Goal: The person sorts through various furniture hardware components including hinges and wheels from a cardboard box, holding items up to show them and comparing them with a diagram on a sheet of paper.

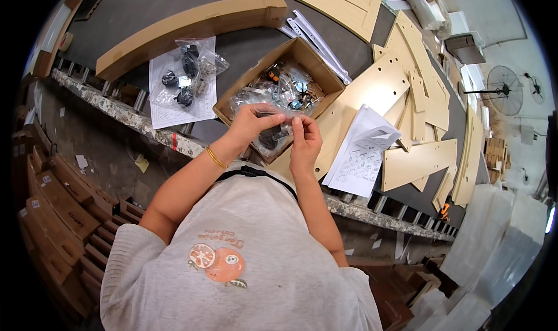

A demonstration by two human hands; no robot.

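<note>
My left hand point(253, 126) and my right hand point(305, 144) meet over the near side of an open cardboard box point(329, 82). Fingers and thumbs on both sides pinch the upper edge of a clear plastic bag point(279, 134), which hangs between them. Something dark shows in or behind the bag; I cannot make out which. Inside the box lie several clear bags of small metal and dark hardware point(290, 90). To the left, another clear bag with black castors point(187, 75) rests on a printed sheet point(160, 111).
A long closed carton point(192, 30) lies behind the sheet. Metal drawer slides point(317, 43) sit beyond the box. Pale wooden panels point(372, 87) and instruction sheets point(360, 154) cover the table's right side. An orange-and-black tool point(444, 210) is near the right edge. Flat cartons point(64, 209) stand at lower left.
</note>
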